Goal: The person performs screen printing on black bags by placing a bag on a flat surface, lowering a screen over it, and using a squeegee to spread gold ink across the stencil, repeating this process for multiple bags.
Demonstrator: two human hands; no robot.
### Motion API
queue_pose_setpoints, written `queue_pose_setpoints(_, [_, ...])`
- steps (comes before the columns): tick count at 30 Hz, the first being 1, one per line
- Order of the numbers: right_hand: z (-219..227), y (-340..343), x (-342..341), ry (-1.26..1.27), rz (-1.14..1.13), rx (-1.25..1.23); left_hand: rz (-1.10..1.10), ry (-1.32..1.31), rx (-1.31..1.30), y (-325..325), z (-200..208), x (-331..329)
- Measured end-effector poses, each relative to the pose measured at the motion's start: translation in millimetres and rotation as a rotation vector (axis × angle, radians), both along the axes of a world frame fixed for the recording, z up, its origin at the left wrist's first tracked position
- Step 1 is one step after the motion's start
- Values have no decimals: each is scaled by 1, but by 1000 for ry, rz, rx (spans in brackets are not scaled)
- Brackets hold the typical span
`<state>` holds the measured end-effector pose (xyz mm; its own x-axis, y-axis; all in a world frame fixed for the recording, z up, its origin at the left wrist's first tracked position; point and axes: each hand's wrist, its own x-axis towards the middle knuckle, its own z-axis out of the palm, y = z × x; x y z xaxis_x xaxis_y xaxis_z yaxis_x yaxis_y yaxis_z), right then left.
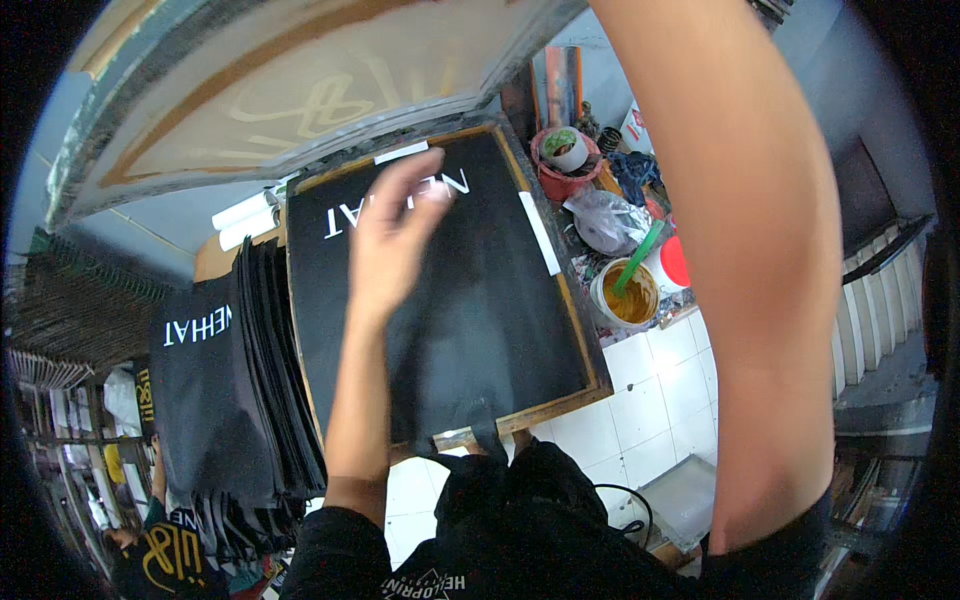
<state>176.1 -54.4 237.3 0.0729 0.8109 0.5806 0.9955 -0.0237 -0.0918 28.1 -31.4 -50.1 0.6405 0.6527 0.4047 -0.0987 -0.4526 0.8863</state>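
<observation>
A black tote bag with white printed letters lies flat on a wood-edged board, its straps hanging toward me over the near edge. Above the printed letters is my left hand, thumb and fingers apart, with nothing seen in it; whether it touches the cloth I cannot tell. A large screen-printing frame stands raised and tilted over the board's far side, an ochre design showing on its mesh. My right forearm reaches up past the top edge of the picture, so my right hand is out of sight.
At left stands a thick stack of black printed bags. To the right are a tub of ochre ink with a green stick, a red bucket and a plastic bag. Another person is at lower left.
</observation>
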Motion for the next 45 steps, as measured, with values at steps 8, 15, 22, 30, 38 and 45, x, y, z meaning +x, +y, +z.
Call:
queue_pose_setpoints(8, [-127,-103,-76,31,11,81,48,-475,-277,-69,33,-205])
queue_pose_setpoints(15, [-292,-179,-102,299,102,-127,222,-284,-1167,-175,-94,-260])
queue_pose_setpoints(22, [-390,-209,-131,75,161,-287,307,-412,-1612,-178,-136,-263])
queue_pose_setpoints(30, [-344,-168,-109,211,184,-439,251,-227,-1475,-172,-138,-269])
queue_pose_setpoints(38, [-365,-217,-145,17,205,-482,233,-133,-1432,-169,-136,-271])
queue_pose_setpoints(45, [-387,-191,-133,-31,137,-414,70,26,-1430,-155,-130,-281])
